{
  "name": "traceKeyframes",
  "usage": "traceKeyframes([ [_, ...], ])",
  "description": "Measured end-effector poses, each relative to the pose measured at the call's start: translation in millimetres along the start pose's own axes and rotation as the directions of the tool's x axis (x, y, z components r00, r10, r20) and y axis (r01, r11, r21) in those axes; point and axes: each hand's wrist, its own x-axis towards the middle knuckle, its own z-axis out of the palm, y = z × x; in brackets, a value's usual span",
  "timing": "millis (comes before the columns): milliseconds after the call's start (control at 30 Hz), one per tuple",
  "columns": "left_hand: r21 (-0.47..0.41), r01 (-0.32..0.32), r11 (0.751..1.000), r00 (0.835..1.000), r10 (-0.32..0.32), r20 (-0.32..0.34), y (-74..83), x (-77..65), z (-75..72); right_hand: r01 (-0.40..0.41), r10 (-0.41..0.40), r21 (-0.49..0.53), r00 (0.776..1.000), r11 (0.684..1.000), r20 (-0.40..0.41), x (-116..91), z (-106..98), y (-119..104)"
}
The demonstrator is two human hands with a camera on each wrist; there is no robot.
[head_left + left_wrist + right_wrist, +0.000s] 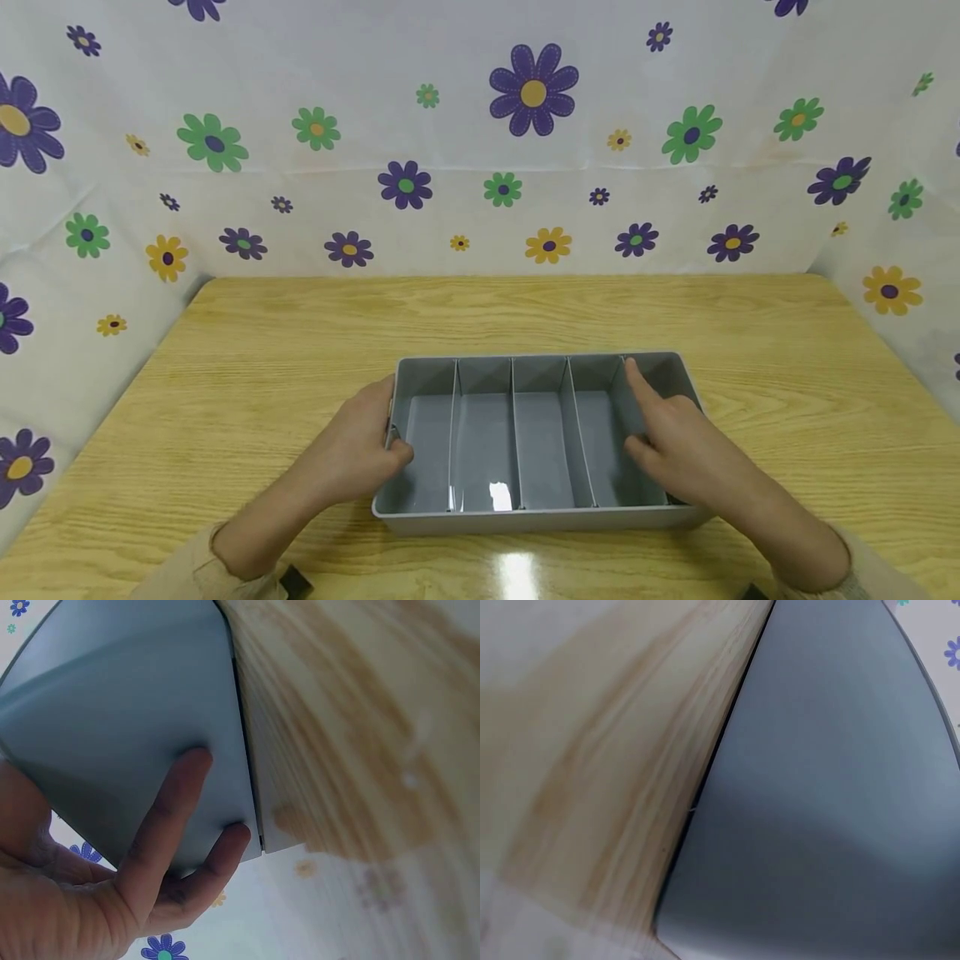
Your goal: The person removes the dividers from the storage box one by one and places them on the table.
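A grey plastic organizer box (540,522), split by several thin upright dividers, sits on the table in the head view. My left hand (363,446) grips its left end wall, thumb over the rim inside. In the left wrist view, fingertips (196,761) press the wall's outer face. My right hand (682,446) is over the right end compartment at the rightmost divider (624,400). Its index finger points straight along the divider's top toward the far wall, and the thumb hooks over to the left side. The other right fingers are hidden. The right wrist view shows only the box's end wall (832,780).
A wood-grain table (300,333) lies under the box. White cloth with printed flowers (450,142) stands along the back and both sides. Small black objects (296,581) show near the sleeves at the lower edge. Bright reflections fall on the compartment floor and the tabletop.
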Motion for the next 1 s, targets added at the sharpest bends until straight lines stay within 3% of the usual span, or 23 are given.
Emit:
traceKeyframes([
  [667,0.004,-0.026,1.0,1.0,0.026,-0.001,-0.4,-1.0,0.7,-0.044,0.047,0.076,0.998,0.996,-0.037,0.2,-0.6,-2.2],
  [1000,0.007,-0.03,1.0,1.0,0.03,-0.006,-2.0,-0.1,0.3,0.014,0.004,0.097,0.983,0.995,-0.186,-0.9,-3.3,-1.6],
])
